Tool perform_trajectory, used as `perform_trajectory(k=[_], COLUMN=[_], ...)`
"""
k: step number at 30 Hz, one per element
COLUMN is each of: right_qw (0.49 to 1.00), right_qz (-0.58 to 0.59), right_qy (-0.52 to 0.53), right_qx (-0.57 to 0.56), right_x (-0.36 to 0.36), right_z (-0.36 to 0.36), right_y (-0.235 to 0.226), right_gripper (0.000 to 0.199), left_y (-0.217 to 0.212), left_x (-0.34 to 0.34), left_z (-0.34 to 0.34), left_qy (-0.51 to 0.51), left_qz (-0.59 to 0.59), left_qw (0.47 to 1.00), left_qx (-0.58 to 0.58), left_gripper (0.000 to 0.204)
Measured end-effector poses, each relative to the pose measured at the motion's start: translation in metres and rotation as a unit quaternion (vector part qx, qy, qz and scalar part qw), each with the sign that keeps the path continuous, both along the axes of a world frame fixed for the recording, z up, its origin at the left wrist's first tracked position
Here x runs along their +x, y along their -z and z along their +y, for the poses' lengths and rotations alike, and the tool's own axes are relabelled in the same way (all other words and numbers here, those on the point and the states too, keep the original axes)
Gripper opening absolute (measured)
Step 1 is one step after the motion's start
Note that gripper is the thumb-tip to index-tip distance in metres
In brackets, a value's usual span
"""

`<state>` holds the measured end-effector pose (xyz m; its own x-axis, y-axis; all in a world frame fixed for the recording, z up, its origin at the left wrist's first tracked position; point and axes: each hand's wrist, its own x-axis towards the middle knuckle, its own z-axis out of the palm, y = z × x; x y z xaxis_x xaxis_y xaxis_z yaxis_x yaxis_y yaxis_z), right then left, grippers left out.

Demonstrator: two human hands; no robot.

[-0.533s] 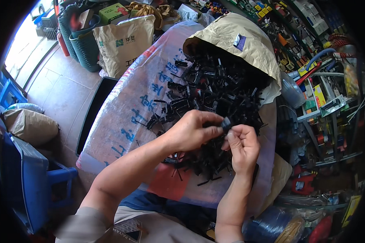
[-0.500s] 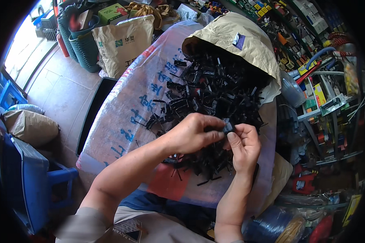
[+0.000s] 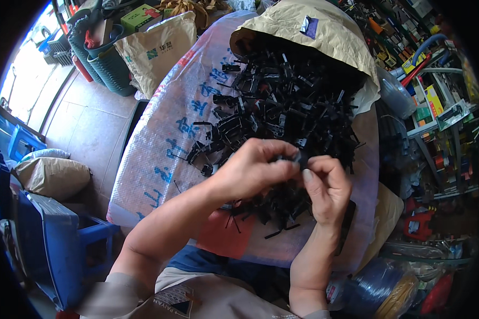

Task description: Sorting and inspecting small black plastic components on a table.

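Observation:
A small black plastic part (image 3: 303, 159) is pinched between my two hands, over a heap of similar parts. My left hand (image 3: 258, 167) holds it from the left between thumb and fingers, slightly blurred. From the right, my right hand (image 3: 329, 189) is closed at the part's side with thumb and index finger together. The part's exact kind is too small and smeared to tell. Beneath and beyond both hands lies the heap of black plastic parts (image 3: 271, 106), many with thin legs, spilling from a brown paper sack (image 3: 324, 37).
A white woven sack (image 3: 159, 138) with blue writing lies under the heap. To the left are a blue plastic stool (image 3: 98, 234), a stuffed paper sack (image 3: 53, 175) and dark green baskets (image 3: 109, 66). Crowded shelves (image 3: 436, 106) and a wrapped coil (image 3: 378, 290) stand right.
The whole view has shifted a little, with the surroundings at left moving right. Both hands stay together on the small black part, my left fingers blurred as they move on it.

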<state>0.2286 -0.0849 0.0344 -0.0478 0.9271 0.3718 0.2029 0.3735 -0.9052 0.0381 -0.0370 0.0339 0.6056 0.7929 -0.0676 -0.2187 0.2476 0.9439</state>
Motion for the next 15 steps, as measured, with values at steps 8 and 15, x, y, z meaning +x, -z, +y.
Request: perform_trajectory(k=[8,15], right_qw=[0.999,0.988], right_qz=[-0.017,-0.11], right_qy=[0.049,0.085], right_qx=[0.013,0.063], right_x=[-0.012,-0.008], right_z=[-0.004,-0.003], right_y=[0.003,0.009], right_gripper=[0.003,0.016], left_y=[0.018,-0.001], left_x=[-0.004,-0.007], left_z=[0.011,0.005], left_qy=[0.031,-0.003], left_qz=[-0.246,0.074], left_qw=[0.956,0.997], left_qx=[-0.156,-0.003], left_gripper=[0.037,0.022])
